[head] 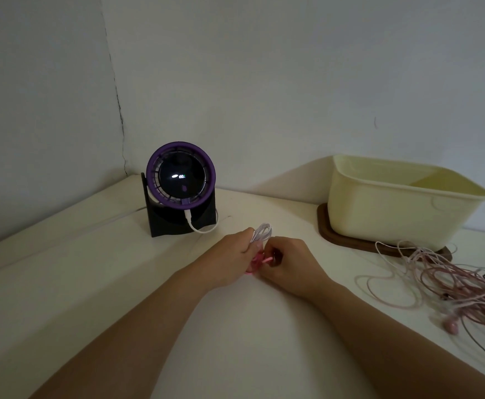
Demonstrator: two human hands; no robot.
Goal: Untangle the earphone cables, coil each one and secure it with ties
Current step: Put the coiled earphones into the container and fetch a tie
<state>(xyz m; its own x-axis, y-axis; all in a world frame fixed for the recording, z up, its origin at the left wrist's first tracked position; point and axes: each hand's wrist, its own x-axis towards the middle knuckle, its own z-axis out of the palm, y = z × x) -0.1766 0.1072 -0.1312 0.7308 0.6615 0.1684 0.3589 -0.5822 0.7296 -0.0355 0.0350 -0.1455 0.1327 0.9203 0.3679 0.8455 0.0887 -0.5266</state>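
**A:** Where is the cable now?

**B:** The thin white earphone cable, coiled in a small bundle [262,231], is just above the pale tabletop [235,326], in front of the round purple fan on a black stand [180,180]. The left hand [235,254] has its fingers curled round the lower part of the bundle, so only the top loops show.

**A:** And the other hand?

**B:** The right hand [288,262] pinches the narrow pink plastic tie [260,262], just beside the bundle. Its fingers are curled tight. I cannot tell how far the tie goes round.

**A:** How to do this step well?

**B:** I think the left hand should squeeze the loops together so that none slips out. The right hand should draw the tie snug round the middle, not near an end, and not so hard that the wire is crushed.

**A:** Is much work left?

**B:** Much, I judge. The loose heap of pink and dark earphone cables [451,283] lies well apart on the right, near the cream plastic tub [379,208] on its brown wooden tray [326,223].
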